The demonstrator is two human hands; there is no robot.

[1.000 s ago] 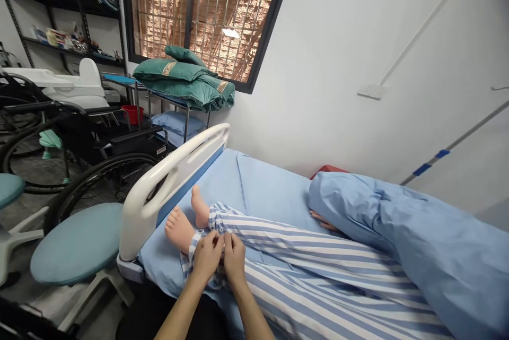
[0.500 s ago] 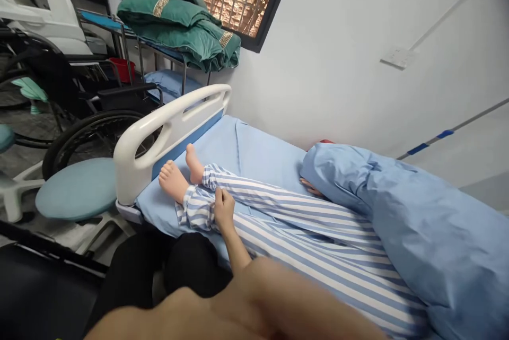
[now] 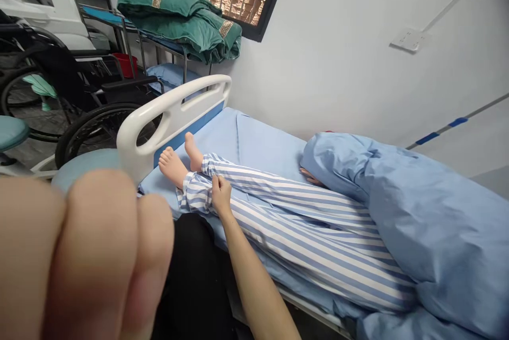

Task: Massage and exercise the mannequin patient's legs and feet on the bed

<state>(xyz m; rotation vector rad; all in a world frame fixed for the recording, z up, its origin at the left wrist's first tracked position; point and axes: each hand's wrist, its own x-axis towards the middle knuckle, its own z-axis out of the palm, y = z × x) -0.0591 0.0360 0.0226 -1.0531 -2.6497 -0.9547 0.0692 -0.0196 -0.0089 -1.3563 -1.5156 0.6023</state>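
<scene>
My right hand is closed on the lower part of a blue-and-white striped trouser leg, just above the ankle. A figure that looks like a care manikin wears the trousers and lies on the bed, its bare feet pointing toward the footboard. Very large and blurred at the lower left, my left hand is close to the camera with its fingers curled together. Whatever it may hold is hidden. A light blue quilt covers the figure's upper part, and some fingers show at its edge.
The white footboard closes off the bed's far left end. Beyond it stand a wheelchair and a round stool. Green folded bedding lies on a rack under the window. A wall runs along the bed's far side.
My left hand has moved from the bottom centre to the lower left, close to the camera. The right forearm is now uncovered, while the right hand keeps its grip on the trouser leg.
</scene>
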